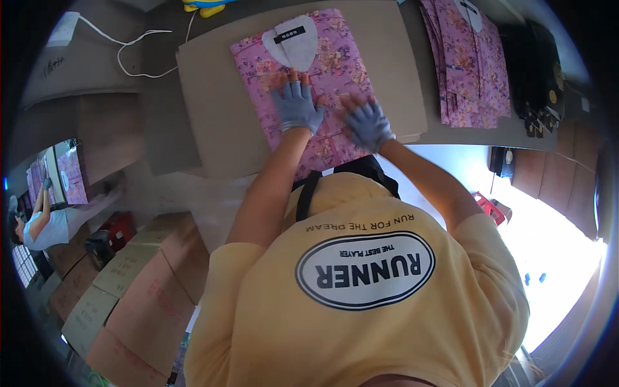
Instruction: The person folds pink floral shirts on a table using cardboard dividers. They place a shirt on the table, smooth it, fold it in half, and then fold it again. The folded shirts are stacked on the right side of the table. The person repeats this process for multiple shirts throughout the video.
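A folded pink-purple floral garment (345, 61) lies on a large flat piece of brown cardboard in front of me. Its white neck lining, with a dark label on it, faces up at the far end. My left hand (298, 108), in a grey fingerless glove, rests flat on the middle of the garment, fingers stretched toward the neck. Over the garment's right edge is my right hand (367, 126), gloved the same way, palm down and a little blurred by motion. Its fingers look extended. Neither hand holds anything.
The cardboard (213, 103) covers much of the table. A stack of matching folded garments (467, 71) sits at the right, beside black packages (532, 71). A white cable (122, 45) runs at the far left. Cardboard boxes (142, 297) stand lower left; another person (48, 226) works beyond.
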